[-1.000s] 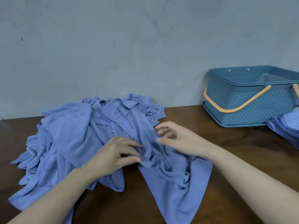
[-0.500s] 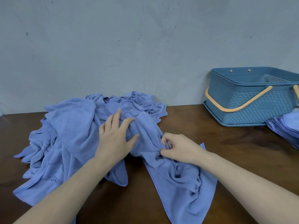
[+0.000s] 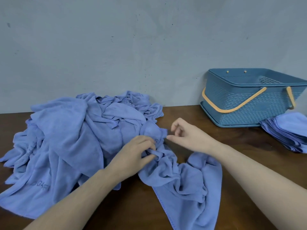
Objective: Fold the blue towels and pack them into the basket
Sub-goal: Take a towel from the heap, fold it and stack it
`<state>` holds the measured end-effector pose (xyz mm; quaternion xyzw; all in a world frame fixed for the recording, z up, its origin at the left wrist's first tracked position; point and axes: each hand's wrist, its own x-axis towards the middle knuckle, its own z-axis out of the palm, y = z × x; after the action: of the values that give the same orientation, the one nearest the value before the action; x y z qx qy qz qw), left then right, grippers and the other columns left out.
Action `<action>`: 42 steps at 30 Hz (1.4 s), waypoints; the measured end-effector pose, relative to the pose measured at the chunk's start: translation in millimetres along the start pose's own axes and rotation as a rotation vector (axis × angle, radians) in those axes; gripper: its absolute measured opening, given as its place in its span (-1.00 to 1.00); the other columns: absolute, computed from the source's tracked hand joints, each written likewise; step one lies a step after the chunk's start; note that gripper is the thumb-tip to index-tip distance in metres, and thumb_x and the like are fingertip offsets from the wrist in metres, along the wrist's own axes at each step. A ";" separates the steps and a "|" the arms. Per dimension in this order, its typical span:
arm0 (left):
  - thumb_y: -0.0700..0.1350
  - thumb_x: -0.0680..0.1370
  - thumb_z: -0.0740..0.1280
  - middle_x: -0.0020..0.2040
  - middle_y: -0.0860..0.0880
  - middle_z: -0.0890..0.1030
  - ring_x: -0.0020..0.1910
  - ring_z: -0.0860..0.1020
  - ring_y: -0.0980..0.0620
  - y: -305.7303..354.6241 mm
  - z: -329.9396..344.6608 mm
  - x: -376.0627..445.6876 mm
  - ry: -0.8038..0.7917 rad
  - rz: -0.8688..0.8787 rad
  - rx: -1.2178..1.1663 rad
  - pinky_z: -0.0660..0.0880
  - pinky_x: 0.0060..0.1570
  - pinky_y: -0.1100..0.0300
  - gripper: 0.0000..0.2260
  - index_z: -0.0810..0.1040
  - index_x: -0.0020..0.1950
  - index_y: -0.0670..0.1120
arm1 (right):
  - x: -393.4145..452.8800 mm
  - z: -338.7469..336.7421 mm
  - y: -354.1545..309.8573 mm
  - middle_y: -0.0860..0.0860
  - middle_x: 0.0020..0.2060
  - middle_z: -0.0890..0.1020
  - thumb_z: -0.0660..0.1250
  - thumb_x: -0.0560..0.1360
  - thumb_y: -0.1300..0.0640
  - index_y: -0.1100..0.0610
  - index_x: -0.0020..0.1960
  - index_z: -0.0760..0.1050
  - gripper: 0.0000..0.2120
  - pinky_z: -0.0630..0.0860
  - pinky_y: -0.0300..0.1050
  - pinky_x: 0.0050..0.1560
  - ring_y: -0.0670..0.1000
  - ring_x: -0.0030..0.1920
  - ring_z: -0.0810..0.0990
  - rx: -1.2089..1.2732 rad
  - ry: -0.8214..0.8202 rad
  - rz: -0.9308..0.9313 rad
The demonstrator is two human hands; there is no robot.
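Note:
A heap of crumpled blue towels (image 3: 66,138) covers the left half of the brown table. One towel (image 3: 187,185) trails from the heap toward the table's front edge. My left hand (image 3: 134,156) grips a bunched fold of this towel at the heap's right side. My right hand (image 3: 187,136) hovers just to the right, fingers loosely curled, its fingertip at a towel corner; I cannot tell whether it pinches the cloth. The blue basket (image 3: 249,110) with orange handles stands at the back right against the wall, its visible inside holding nothing.
A stack of folded blue towels (image 3: 287,133) lies at the right edge, in front of the basket. Bare dark wood table (image 3: 182,112) shows between the heap and the basket. A grey wall rises directly behind the table.
My left hand came down off the heap and now grips the bunched towel where my right hand held it. My right hand let go and shifted right and slightly up.

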<state>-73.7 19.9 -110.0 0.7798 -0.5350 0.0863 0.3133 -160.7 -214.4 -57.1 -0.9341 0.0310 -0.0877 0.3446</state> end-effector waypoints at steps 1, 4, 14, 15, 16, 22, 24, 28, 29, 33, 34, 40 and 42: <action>0.07 0.52 0.33 0.14 0.14 0.59 0.21 0.46 0.25 1.9 3.2 -3.1 -0.015 -0.022 -0.062 0.32 0.23 0.40 -0.79 0.61 0.00 -0.03 | 10.5 4.1 7.3 -0.12 -0.10 0.57 0.46 0.47 -0.15 -0.14 0.17 0.41 -0.65 0.52 0.02 0.04 -0.10 -0.16 0.51 -0.020 -0.033 0.029; 0.08 0.51 0.34 0.15 0.24 0.57 0.26 0.48 0.24 7.2 3.0 -10.9 -0.009 -0.108 -0.206 0.34 0.26 0.41 -0.81 0.62 0.02 0.03 | 33.5 19.5 19.7 -0.02 0.29 0.46 0.47 0.43 -0.26 -0.13 0.50 0.26 -0.26 0.40 0.04 0.35 0.05 0.26 0.44 -0.150 -0.171 0.112; -0.03 0.54 0.46 0.23 0.21 0.47 0.13 0.46 0.45 19.8 -9.7 13.7 0.068 -0.503 -0.463 0.42 0.04 0.48 -0.68 0.44 0.23 0.12 | 11.9 25.3 12.8 -0.04 -0.16 0.59 0.40 0.41 0.08 0.12 -0.09 0.48 -0.83 0.49 0.11 -0.02 0.04 -0.13 0.53 0.149 -0.166 -0.139; -0.04 0.54 0.46 0.25 0.30 0.42 0.14 0.42 0.53 25.2 -9.1 18.7 0.043 -0.493 -0.494 0.40 0.04 0.53 -0.59 0.37 0.30 0.15 | 7.6 20.9 9.8 0.03 -0.16 0.59 0.37 0.38 0.06 0.20 -0.07 0.46 -0.75 0.48 0.09 -0.06 0.10 -0.16 0.52 0.239 -0.126 -0.139; -0.08 0.54 0.46 0.25 0.35 0.42 0.14 0.42 0.56 30.4 -7.4 24.2 0.009 -0.469 -0.548 0.40 0.04 0.54 -0.55 0.34 0.33 0.17 | 4.1 15.8 6.2 0.09 -0.19 0.55 0.35 0.36 0.04 0.26 -0.08 0.42 -0.70 0.44 0.05 -0.11 0.11 -0.20 0.46 0.311 -0.086 -0.151; -0.15 0.60 0.40 0.02 -0.07 0.70 0.05 0.66 -0.09 56.1 3.9 54.2 0.121 -0.456 -0.719 0.60 0.04 0.00 -0.87 0.59 0.14 -0.09 | -9.9 -13.6 -6.9 0.10 -0.26 0.54 0.51 0.47 0.12 0.11 -0.11 0.43 -0.76 0.39 -0.05 -0.21 0.01 -0.24 0.46 0.556 0.078 -0.098; -0.14 0.61 0.38 0.04 -0.11 0.69 0.07 0.66 -0.10 61.3 7.0 61.0 0.174 -0.518 -0.892 0.60 0.06 0.00 -0.88 0.56 0.13 -0.11 | -17.1 -22.0 -8.6 0.05 -0.24 0.66 0.54 0.42 0.00 0.10 -0.05 0.49 -0.71 0.50 -0.13 -0.17 -0.02 -0.20 0.60 0.678 0.076 -0.001; -0.18 0.62 0.35 -0.01 -0.07 0.65 0.03 0.65 -0.07 66.7 18.4 69.9 0.262 -0.559 -0.985 0.56 0.08 -0.02 -0.93 0.51 0.09 -0.10 | -31.4 -35.3 9.7 0.06 -0.13 0.68 0.59 0.35 -0.06 0.06 -0.05 0.58 -0.69 0.49 -0.08 -0.03 0.02 -0.08 0.62 0.776 -0.005 0.187; -0.19 0.63 0.34 -0.02 -0.06 0.64 0.00 0.63 -0.04 65.4 21.4 71.7 0.281 -0.579 -1.008 0.55 0.07 -0.01 -0.95 0.50 0.07 -0.09 | -35.8 -37.9 16.0 0.07 -0.13 0.66 0.56 0.39 -0.01 0.06 -0.10 0.59 -0.79 0.47 -0.06 -0.01 0.04 -0.08 0.59 0.795 -0.049 0.223; -0.19 0.63 0.33 -0.08 -0.08 0.60 -0.09 0.58 -0.02 53.6 28.9 79.6 0.333 -0.705 -1.081 0.50 0.01 0.00 -0.95 0.47 0.02 -0.09 | -43.0 -45.6 36.3 0.02 -0.30 0.51 0.40 0.51 0.22 0.06 -0.27 0.50 -0.80 0.48 -0.15 -0.02 -0.03 -0.21 0.49 0.840 0.029 0.296; -0.17 0.63 0.33 -0.12 -0.08 0.58 -0.13 0.56 -0.02 50.1 30.9 81.9 0.324 -0.728 -1.082 0.49 -0.02 0.01 -0.92 0.44 -0.01 -0.10 | -42.8 -47.6 38.1 0.00 -0.34 0.46 0.38 0.49 0.20 0.06 -0.29 0.46 -0.80 0.45 -0.13 0.00 -0.03 -0.22 0.46 0.854 0.093 0.290; -0.18 0.65 0.30 0.08 -0.12 0.63 0.06 0.62 -0.12 34.2 39.9 98.1 0.301 -0.754 -0.996 0.54 0.17 -0.08 -0.89 0.41 0.09 -0.02 | -34.4 -50.5 44.7 0.11 -0.06 0.66 0.41 0.56 0.14 0.18 0.05 0.54 -0.87 0.57 0.01 0.00 0.05 -0.04 0.64 0.933 0.223 0.275; -0.24 0.62 0.31 0.19 -0.06 0.62 0.15 0.63 -0.06 26.2 42.1 105.2 0.304 -0.709 -0.959 0.56 0.21 -0.09 -0.71 0.42 0.19 0.14 | -29.7 -48.8 49.1 0.13 -0.04 0.68 0.44 0.55 0.14 0.22 0.10 0.58 -0.81 0.55 0.01 -0.01 0.05 -0.04 0.65 0.841 0.304 0.282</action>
<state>-62.0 -92.8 -83.4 0.6615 -0.1714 -0.1630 0.7116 -198.8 -279.4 -56.7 -0.6768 0.1693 -0.1807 0.6933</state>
